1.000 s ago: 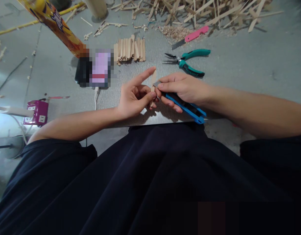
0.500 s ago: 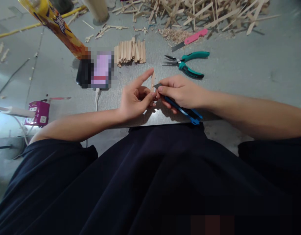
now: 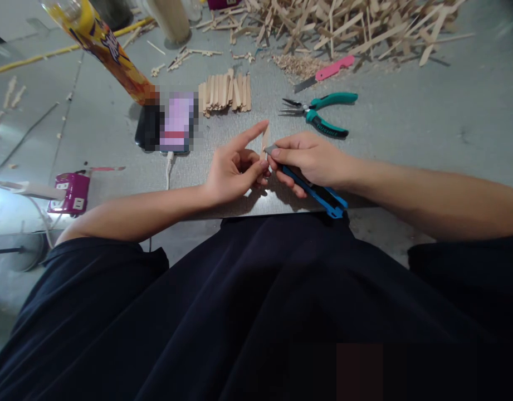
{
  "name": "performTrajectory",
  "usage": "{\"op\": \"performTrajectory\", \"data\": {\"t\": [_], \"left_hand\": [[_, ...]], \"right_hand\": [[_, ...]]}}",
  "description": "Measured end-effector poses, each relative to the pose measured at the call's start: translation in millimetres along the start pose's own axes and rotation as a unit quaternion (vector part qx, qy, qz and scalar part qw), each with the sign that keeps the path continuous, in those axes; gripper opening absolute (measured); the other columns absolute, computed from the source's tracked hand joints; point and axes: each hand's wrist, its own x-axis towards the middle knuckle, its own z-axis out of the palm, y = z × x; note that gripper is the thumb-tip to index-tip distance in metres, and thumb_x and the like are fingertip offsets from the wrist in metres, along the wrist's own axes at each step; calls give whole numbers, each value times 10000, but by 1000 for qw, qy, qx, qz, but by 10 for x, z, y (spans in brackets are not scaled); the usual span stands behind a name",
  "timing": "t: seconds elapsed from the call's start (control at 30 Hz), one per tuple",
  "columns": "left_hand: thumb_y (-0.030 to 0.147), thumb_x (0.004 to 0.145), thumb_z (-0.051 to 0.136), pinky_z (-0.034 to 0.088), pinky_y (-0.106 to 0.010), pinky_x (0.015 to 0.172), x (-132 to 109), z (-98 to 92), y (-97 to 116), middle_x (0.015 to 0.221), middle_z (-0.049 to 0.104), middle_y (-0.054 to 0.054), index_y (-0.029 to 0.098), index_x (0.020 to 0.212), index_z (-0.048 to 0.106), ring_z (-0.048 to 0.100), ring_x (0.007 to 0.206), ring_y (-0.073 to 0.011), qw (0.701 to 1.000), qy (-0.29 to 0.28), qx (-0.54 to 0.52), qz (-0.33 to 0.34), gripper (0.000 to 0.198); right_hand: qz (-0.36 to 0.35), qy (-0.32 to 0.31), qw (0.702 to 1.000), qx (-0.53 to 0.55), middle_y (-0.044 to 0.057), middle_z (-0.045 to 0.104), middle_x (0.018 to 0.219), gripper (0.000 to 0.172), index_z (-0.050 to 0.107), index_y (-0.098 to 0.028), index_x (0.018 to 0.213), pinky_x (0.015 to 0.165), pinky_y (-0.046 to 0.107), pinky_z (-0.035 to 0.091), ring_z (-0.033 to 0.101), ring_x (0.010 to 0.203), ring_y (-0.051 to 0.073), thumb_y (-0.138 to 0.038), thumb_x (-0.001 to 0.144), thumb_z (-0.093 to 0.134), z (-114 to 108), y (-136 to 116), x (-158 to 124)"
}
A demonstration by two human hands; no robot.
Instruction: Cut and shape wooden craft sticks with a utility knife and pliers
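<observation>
Between the thumb and fingers of my left hand a short wooden stick stands on end, my forefinger stretched to its upper tip. My right hand is closed around a blue utility knife, whose handle end sticks out below the palm toward the table's front edge. The knife's blade meets the side of the stick, close to my left thumb. Beyond my hands lies a row of wooden sticks, packed side by side.
Green-handled pliers and a pink-handled saw lie beyond my right hand. Sawdust and a big heap of sticks lie farther back. At left are a phone, a yellow snack tube and a purple power socket.
The whole view has shifted slightly, so everything sits a little lower and to the right. Both hands keep their grips, and the blade stays against the stick.
</observation>
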Motion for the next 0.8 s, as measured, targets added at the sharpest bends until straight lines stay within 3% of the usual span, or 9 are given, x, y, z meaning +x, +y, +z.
{"op": "performTrajectory", "data": {"t": [0.2,0.37,0.6,0.7,0.8], "left_hand": [[483,1155,860,683,-307,590,-8,31,60,849,870,-18,206,1893,546,818,611,-188,999,16,22,-42,849],[586,1154,870,670,-327,568,18,-1,44,860,868,-22,249,1877,584,807,600,-195,997,28,31,-59,847],[591,1161,870,690,-335,592,-5,-5,39,857,859,-19,238,1872,587,808,609,-196,998,18,45,-36,842],[555,1159,875,689,-335,582,6,-14,60,850,863,-19,228,1862,594,801,590,-196,998,19,43,-43,824],[495,1152,868,706,-343,592,23,-19,86,837,870,-17,209,1888,547,799,577,-196,997,17,26,-67,852]], "right_hand": [[-27,53,998,15,-34,655,587,369,630,-249,919,401,233,463,580,375,147,-249,1277,541,-30,-106,-35],[47,12,999,-23,-25,679,618,380,657,-257,926,446,250,492,624,417,146,-378,1286,676,-45,-44,-5],[21,-5,1000,-13,-31,672,616,447,632,-273,898,419,285,475,607,407,152,-529,1243,758,-49,74,46],[18,10,1000,-12,-35,669,610,423,631,-276,924,432,268,487,608,429,150,-499,1274,715,-29,48,32],[-5,66,998,-2,-30,668,623,376,630,-276,939,427,274,495,606,438,160,-408,1288,671,-20,-15,20]]}}
